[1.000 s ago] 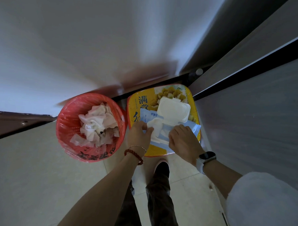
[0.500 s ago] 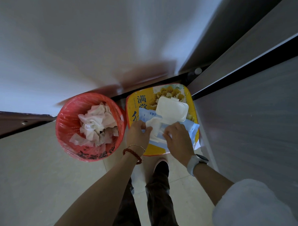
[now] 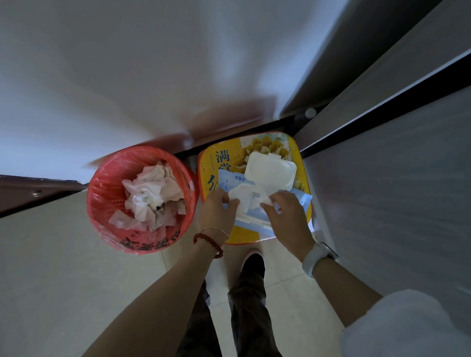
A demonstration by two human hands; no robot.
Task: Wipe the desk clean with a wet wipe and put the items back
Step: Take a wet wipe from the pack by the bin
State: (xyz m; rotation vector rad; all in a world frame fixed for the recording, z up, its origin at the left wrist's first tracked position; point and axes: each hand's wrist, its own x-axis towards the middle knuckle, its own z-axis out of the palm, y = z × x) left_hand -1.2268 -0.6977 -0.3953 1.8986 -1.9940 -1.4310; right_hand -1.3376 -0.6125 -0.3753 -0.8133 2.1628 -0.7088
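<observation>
Since a second ago, the right hand (image 3: 286, 221) has slid leftward along the pack and now pinches a crumpled white wet wipe (image 3: 257, 203) at the dispenser opening; before, it lay flatter on the pack's right part. That wipe sits just right of frame centre, half out of the blue wet-wipe pack (image 3: 254, 206), whose white flip lid (image 3: 269, 171) stands open toward the upper side of the frame. Fingers of the right hand are closed on the wipe. The left hand (image 3: 218, 214) presses on the pack's left end, fingers curled over its edge, holding it down rather than lifting it.

The pack rests on a yellow printed box (image 3: 216, 166) that stands on the pale tiled floor (image 3: 49, 264), just right of a red waste bin (image 3: 140, 201) full of crumpled used wipes. A grey panel (image 3: 404, 185) fills the right side of the frame; whether it belongs to the bench cannot be told from here, and no bench top shows.

The step in hand looks like drawing out one fresh wipe. To do it well, I would keep the left hand firm on the pack so it stays put, pull the wipe up and away steadily so the next sheet does not trail out with it, then snap the lid shut to keep the rest moist.
</observation>
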